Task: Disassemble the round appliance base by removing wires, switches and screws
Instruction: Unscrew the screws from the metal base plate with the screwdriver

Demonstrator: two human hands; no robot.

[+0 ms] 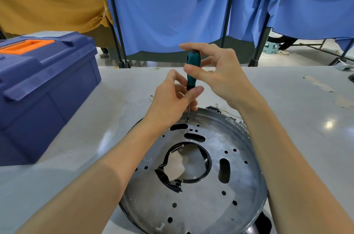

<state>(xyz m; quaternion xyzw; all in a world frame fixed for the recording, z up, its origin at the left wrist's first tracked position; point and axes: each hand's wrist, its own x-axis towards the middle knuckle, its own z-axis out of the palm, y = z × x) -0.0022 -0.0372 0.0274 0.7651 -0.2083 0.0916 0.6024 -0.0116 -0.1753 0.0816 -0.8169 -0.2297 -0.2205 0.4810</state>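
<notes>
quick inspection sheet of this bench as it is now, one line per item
surface: pale grey table, scuffed, tape marks at right
job's things: round metal base lying flat; teal screwdriver upright, tip on the base near its far rim
clutter: closed blue toolbox at left
hands: left hand pinches the screwdriver's lower handle; right hand holds its top
cables: thin wires at the far rim; black band round the centre hole
surroundings: blue curtains, yellow cloth, small stool

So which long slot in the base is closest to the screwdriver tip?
The farthest, leftmost slot, right beside the screwdriver tip; the other two lie nearer you.
</notes>
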